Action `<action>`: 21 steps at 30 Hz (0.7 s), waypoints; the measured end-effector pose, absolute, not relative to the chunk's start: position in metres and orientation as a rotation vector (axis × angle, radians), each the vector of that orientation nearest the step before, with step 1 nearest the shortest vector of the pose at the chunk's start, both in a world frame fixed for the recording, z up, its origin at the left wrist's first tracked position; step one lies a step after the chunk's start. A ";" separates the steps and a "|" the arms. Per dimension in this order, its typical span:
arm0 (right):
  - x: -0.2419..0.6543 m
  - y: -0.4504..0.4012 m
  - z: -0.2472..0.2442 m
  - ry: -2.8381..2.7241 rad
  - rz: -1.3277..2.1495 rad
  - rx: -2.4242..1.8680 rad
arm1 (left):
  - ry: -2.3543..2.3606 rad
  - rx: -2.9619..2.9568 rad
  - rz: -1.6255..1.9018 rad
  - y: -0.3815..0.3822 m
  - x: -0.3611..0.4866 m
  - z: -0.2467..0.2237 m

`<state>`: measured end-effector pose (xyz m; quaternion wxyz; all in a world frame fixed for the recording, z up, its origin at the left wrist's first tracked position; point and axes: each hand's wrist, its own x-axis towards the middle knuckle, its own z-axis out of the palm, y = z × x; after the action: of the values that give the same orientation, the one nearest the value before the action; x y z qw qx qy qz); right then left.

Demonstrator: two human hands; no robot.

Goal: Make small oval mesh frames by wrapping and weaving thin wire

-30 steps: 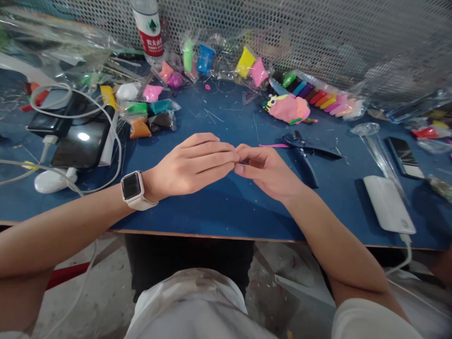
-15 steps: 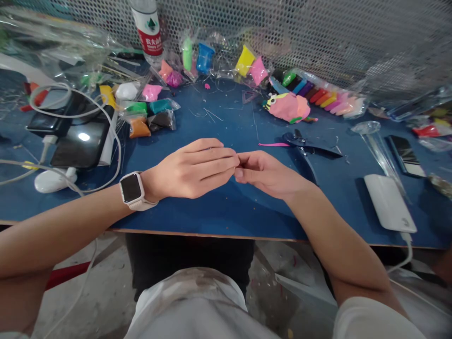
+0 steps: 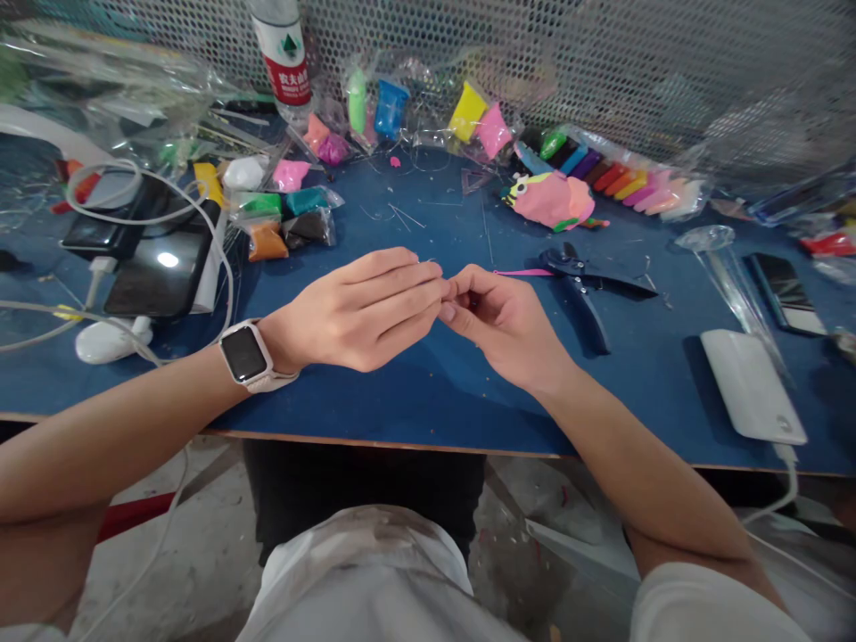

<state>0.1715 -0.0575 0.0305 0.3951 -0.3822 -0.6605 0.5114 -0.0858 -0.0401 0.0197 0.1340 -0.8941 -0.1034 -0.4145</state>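
My left hand (image 3: 371, 310), with a watch (image 3: 244, 353) on its wrist, is held over the blue table (image 3: 415, 406), back upward and fingers pressed together. My right hand (image 3: 512, 325) meets it at the fingertips, thumb and forefinger pinched. Whatever lies between the fingers is hidden or too small to name; only a faint thin line shows by the left fingertips. Right of the hands lie dark blue-handled pliers (image 3: 580, 290) beside a thin pink plastic tool (image 3: 525, 273). Farther back rests a pink clay figure (image 3: 552, 200) with an eye and green parts.
Small bags of coloured clay (image 3: 267, 239) and a row of clay sticks (image 3: 621, 178) line the back. A water bottle (image 3: 284, 62) stands by the mesh panel (image 3: 602, 62). Cabled black devices (image 3: 157, 267) lie left; a white power bank (image 3: 753, 385) and phone (image 3: 784, 292) lie right.
My right hand has tilted, its knuckles rising and its thumb moving up toward the left fingertips. My left hand stays nearly in place. The whole view has shifted slightly.
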 end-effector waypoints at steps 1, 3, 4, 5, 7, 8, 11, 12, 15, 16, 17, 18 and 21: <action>0.172 -0.057 0.030 -1.683 1.319 -0.953 | -0.308 -2.621 -1.202 -0.040 -0.087 0.019; 0.172 -0.055 0.030 -1.706 1.335 -0.935 | -0.354 -2.688 -1.186 -0.038 -0.089 0.021; 0.173 -0.054 0.030 -1.717 1.328 -0.935 | -0.391 -2.731 -1.180 -0.036 -0.090 0.022; 0.173 -0.054 0.030 -1.726 1.316 -0.937 | -0.429 -2.772 -1.178 -0.035 -0.092 0.023; 0.173 -0.053 0.030 -1.743 1.289 -0.935 | -0.480 -2.820 -1.175 -0.031 -0.094 0.025; 0.172 -0.054 0.030 -1.748 1.276 -0.927 | -0.492 -2.825 -1.163 -0.030 -0.095 0.025; 0.171 -0.055 0.031 -1.754 1.256 -0.897 | -0.519 -2.783 -1.087 -0.027 -0.095 0.023; 0.170 -0.056 0.032 -1.749 1.260 -0.890 | -0.529 -2.758 -1.064 -0.027 -0.095 0.022; 0.169 -0.059 0.033 -1.712 1.288 -0.878 | -0.530 -2.664 -1.089 -0.024 -0.094 0.015; 0.168 -0.059 0.034 -1.701 1.306 -0.870 | -0.515 -2.637 -1.127 -0.023 -0.094 0.013; 0.168 -0.060 0.034 -1.694 1.327 -0.861 | -0.500 -2.619 -1.172 -0.023 -0.094 0.011; 0.168 -0.061 0.034 -1.691 1.346 -0.855 | -0.490 -2.613 -1.220 -0.023 -0.094 0.009; 0.168 -0.062 0.034 -1.703 1.358 -0.849 | -0.511 -2.654 -1.326 -0.025 -0.092 0.004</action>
<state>0.1679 -0.0616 0.0341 0.3912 -0.3342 -0.6706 0.5344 -0.0923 -0.0246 0.0044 0.0657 -0.8796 -0.1695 -0.4395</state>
